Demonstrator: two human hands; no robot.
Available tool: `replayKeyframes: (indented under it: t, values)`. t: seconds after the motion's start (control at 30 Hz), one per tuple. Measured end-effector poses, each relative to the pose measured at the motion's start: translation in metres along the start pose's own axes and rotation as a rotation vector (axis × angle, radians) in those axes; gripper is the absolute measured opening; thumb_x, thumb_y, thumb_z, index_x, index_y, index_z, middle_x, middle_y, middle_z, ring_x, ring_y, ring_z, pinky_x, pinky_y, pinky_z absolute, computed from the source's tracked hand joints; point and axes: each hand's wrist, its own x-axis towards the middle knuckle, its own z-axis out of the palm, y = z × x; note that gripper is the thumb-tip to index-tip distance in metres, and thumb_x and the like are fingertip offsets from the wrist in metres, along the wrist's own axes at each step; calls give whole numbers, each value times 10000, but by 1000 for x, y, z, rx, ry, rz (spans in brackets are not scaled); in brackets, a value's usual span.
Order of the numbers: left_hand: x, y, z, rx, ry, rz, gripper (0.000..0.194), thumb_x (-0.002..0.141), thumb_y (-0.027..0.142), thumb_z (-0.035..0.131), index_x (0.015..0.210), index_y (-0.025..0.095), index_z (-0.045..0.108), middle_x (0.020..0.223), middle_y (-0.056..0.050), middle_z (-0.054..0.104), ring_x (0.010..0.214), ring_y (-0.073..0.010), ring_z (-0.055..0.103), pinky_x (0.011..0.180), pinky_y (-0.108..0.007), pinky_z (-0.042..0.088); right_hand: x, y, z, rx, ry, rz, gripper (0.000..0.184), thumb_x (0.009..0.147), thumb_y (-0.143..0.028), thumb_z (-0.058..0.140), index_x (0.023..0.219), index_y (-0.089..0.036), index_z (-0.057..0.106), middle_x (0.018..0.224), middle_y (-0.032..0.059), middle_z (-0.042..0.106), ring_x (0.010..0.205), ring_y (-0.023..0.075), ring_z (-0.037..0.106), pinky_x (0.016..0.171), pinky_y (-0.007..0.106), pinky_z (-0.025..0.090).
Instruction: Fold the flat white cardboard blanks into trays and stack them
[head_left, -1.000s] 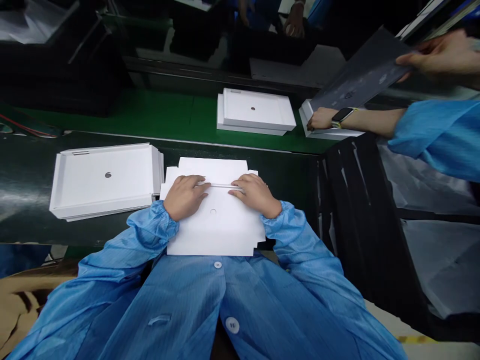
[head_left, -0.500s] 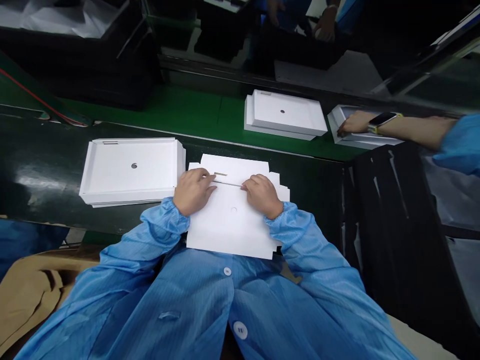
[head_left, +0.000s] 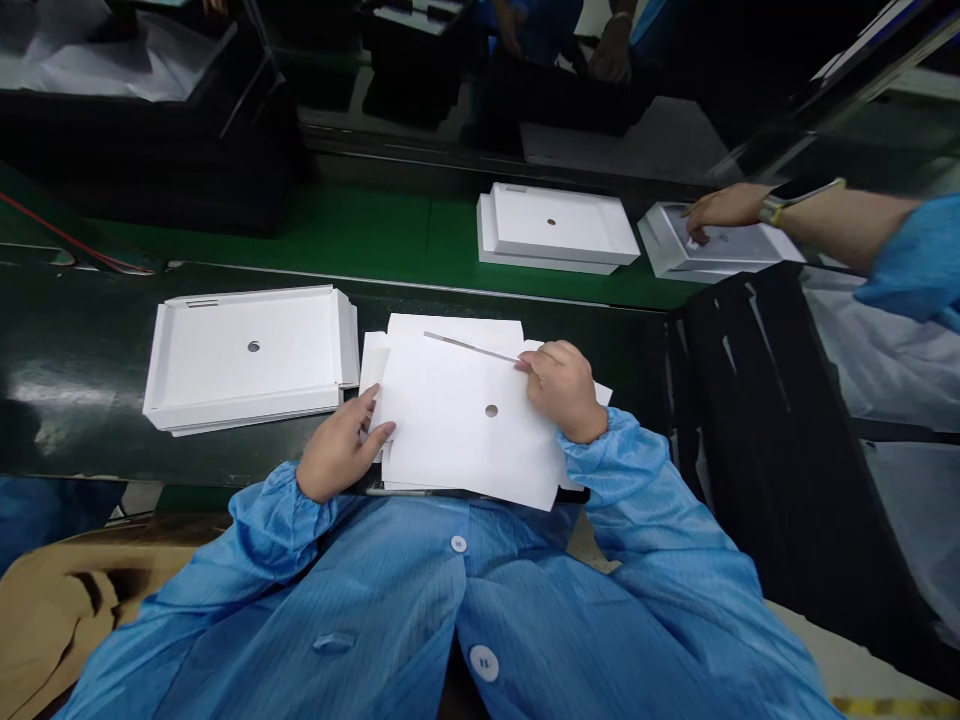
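Observation:
A flat white cardboard sheet (head_left: 442, 420) with a round hole lies in front of me at the table's near edge, over other white sheets. My right hand (head_left: 564, 388) is closed at its upper right, with thumb and fingers pinched where a narrow greyish strip (head_left: 469, 345) meets the fingertips. Whether that strip is loose or part of the sheet, I cannot tell. At the sheet's left edge, my left hand (head_left: 341, 450) has its thumb and fingers apart, touching the cardboard. To the left, a shallow white box tray (head_left: 217, 365) with a round hole sits on a small stack.
Beyond the dark table (head_left: 67, 400), a green surface (head_left: 367, 225) carries stacked white boxes (head_left: 577, 225). A co-worker's hand (head_left: 727, 208) reaches into another white box (head_left: 667, 250) at the right. A black bin (head_left: 795, 430) stands by my right side.
My hands have moved apart, the left down to the sheet's edge, the right up and rightward. A dark hole now shows in the top sheet. The co-worker's hand has shifted over its box.

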Motion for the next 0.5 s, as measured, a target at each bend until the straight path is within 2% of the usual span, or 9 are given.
replayKeyframes:
  t: [0.07,0.13,0.2,0.33,0.4,0.5]
  values:
    - [4,4,4,-119,-49,-41,608,954,491,521,1465,164,483,951,-41,678,735,-168,635,764,-329,575,-3,2,-5,3,26,13,339,969,-185,439,807,-209,736,734,83,590,766,245,520,759,399,441]
    - [9,9,7,-240,-53,-89,621,947,497,529,1466,160,485,893,-17,671,687,-147,627,715,-301,566,-6,3,-8,13,52,21,335,971,-182,436,827,-205,737,765,90,617,776,248,535,766,407,451]
    - [12,13,8,-392,-62,-108,659,937,499,553,1491,157,455,928,-34,694,744,-161,659,729,-304,576,-11,4,-11,20,67,36,310,976,-197,448,860,-207,735,815,96,647,796,252,551,779,416,461]
    - [13,21,13,-655,-164,-49,736,910,499,624,1527,161,408,1181,-135,717,1036,-243,689,921,-384,586,-20,6,-17,-9,69,82,272,995,-287,473,929,-216,728,883,106,673,833,272,566,787,434,458]
    - [13,20,16,-686,-182,-44,738,903,498,640,1519,157,419,1258,-159,695,1098,-259,678,968,-406,574,-23,7,-20,-34,57,103,283,1001,-322,471,953,-210,726,908,116,682,849,281,573,784,438,451]
    - [22,17,12,-622,-121,-66,727,903,497,630,1504,136,435,1228,-161,705,1073,-260,683,924,-403,590,-24,9,-27,-71,-9,122,302,1002,-349,464,969,-196,722,932,125,696,861,286,590,759,421,446]
